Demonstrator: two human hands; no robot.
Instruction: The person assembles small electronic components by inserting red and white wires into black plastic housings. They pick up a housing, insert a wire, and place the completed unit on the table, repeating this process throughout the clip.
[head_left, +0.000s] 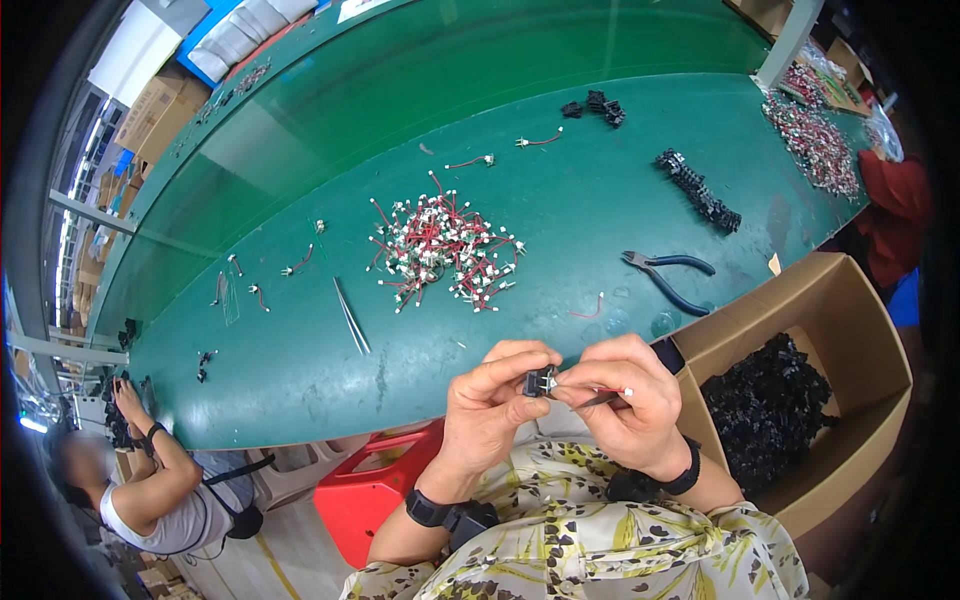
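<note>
In front of my body, above the table's near edge, my two hands meet. My left hand (pixel 482 412) is closed, pinching a small black plastic housing (pixel 534 384) between thumb and fingers. Pressed close against it, my right hand (pixel 638 412) pinches a short red wire with white connectors (pixel 627 391); one end meets the housing's face. A thin dark pointed thing also shows under the right fingers, too hidden to name. Beyond my hands lies a heap of similar red wires with white connectors (pixel 440 245).
Tweezers (pixel 350 315) lie left of the heap, cutting pliers (pixel 665 272) to the right. A row of black housings (pixel 697 190) lies farther back. At my right stands a cardboard box (pixel 850 400) holding many black parts. A co-worker (pixel 165 490) sits far left, near a red stool (pixel 365 490).
</note>
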